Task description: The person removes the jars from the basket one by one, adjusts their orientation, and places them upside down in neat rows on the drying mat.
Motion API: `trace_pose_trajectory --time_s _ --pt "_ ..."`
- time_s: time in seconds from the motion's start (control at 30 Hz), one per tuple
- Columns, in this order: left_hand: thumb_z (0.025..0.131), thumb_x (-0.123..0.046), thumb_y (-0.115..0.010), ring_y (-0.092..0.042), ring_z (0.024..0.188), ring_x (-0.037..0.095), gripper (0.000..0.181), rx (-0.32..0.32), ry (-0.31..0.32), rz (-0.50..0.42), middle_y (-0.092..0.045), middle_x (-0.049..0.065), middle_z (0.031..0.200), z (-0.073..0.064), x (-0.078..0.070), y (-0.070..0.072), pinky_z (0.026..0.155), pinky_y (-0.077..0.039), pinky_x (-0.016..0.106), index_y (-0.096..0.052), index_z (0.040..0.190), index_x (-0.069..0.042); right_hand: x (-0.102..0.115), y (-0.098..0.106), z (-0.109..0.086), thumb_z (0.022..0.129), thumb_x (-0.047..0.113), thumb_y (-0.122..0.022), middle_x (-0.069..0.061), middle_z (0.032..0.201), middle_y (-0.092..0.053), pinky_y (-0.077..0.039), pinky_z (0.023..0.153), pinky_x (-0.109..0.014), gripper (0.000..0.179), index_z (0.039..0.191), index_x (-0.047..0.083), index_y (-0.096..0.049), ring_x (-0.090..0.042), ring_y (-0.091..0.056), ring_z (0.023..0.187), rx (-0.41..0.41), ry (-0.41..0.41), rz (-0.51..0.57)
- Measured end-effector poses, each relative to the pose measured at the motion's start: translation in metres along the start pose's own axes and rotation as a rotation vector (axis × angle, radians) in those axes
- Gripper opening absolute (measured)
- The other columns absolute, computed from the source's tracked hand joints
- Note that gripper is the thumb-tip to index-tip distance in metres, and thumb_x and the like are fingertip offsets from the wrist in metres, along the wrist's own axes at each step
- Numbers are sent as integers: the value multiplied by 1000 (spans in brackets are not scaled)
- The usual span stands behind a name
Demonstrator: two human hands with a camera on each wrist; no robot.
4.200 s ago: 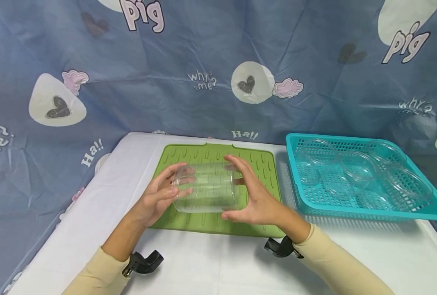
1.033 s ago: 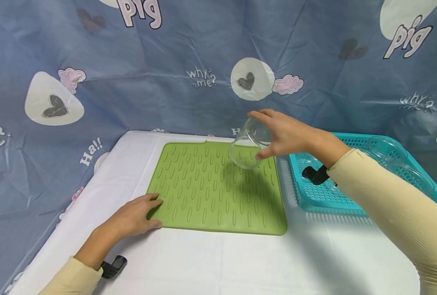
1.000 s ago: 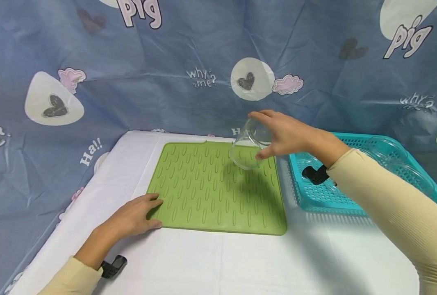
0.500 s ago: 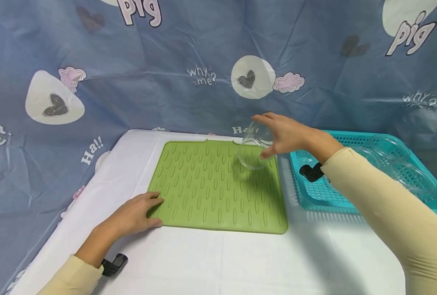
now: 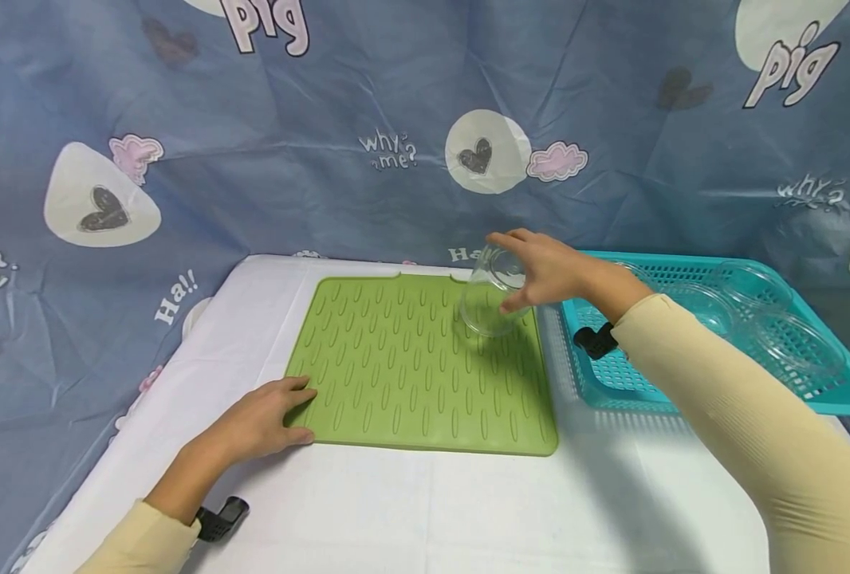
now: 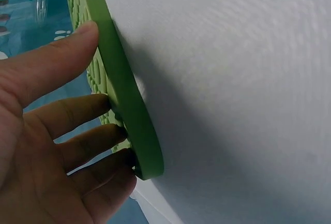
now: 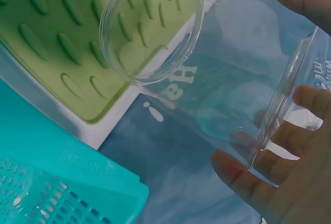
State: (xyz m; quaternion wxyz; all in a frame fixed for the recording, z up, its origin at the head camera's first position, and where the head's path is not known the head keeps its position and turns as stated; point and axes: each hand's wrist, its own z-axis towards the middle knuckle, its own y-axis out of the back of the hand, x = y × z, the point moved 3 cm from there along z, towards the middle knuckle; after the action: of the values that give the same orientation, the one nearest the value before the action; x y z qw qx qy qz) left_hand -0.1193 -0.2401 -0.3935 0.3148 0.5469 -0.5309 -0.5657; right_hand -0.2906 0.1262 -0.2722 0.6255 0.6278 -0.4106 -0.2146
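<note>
My right hand grips a clear plastic jar from above, thumb and fingers spread around its upper end. The jar leans slightly, its lower rim close over the back right part of a green ridged mat. Seen from the right wrist, the jar has nothing visible inside. At the mat's front left corner rests my left hand, fingers relaxed. In the left wrist view its thumb and fingertips are right at the mat's edge, not curled round it.
A turquoise perforated basket stands right of the mat, holding several more clear jars. My right forearm passes over its front left part. A white cloth covers the table. Behind hangs a blue printed curtain.
Earlier both hands held the jar sideways over the mat. The left hand then moved to the mat's corner and stays there. Over the last second the right hand lowers the jar slightly.
</note>
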Motion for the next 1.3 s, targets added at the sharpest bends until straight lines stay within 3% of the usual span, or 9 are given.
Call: trace_pose_trajectory --time_s 0.23,0.5,0.67,0.77,0.9,1.03,1.3 --pt "81 -29 -81 -48 132 49 64 -12 -8 -5 -50 25 146 0 1 0 107 -43 62 -61 132 2 0 1 4 77 40 -82 -17 159 -30 -39 110 -64 105 159 18 -21 -41 -39 141 -22 20 11" --pt "81 -28 -80 -47 133 50 63 -4 -2 -14 -48 26 147 -4 2 0 107 -43 62 -60 133 1 19 2 23 76 47 -80 -11 163 -27 -33 116 -64 106 160 23 -20 -37 -36 146 -25 18 36" --pt "84 -27 -78 -44 135 50 62 11 2 -25 -46 27 149 -6 3 -1 108 -42 63 -58 135 2 32 -5 42 78 50 -77 -11 166 -21 -25 124 -56 109 160 14 -15 -34 -22 153 -14 29 136" --pt "84 -29 -78 -44 136 51 64 17 1 -33 -45 27 150 -5 4 -1 108 -41 63 -57 136 2 40 -8 53 79 49 -77 -15 164 -23 -30 121 -55 108 159 13 -15 -35 -27 151 -21 27 198" --pt "84 -30 -78 -43 136 51 65 24 7 -49 -45 26 150 -2 3 -2 108 -41 63 -57 137 2 50 -11 65 77 51 -77 -15 159 -31 -36 114 -59 104 159 23 -18 -34 -36 144 -56 23 215" --pt "83 -29 -79 -42 137 50 65 25 25 -62 -44 26 151 -2 2 -2 109 -40 63 -57 137 2 61 -15 77 75 52 -78 -11 161 -31 -32 118 -60 105 159 30 -20 -32 -34 147 -91 36 235" --pt "84 -26 -78 -41 138 50 64 17 51 -82 -42 25 152 -3 2 -2 111 -39 63 -56 137 2 81 -27 101 75 44 -81 -13 164 -22 -28 124 -53 112 160 19 -13 -29 -26 151 -102 53 408"
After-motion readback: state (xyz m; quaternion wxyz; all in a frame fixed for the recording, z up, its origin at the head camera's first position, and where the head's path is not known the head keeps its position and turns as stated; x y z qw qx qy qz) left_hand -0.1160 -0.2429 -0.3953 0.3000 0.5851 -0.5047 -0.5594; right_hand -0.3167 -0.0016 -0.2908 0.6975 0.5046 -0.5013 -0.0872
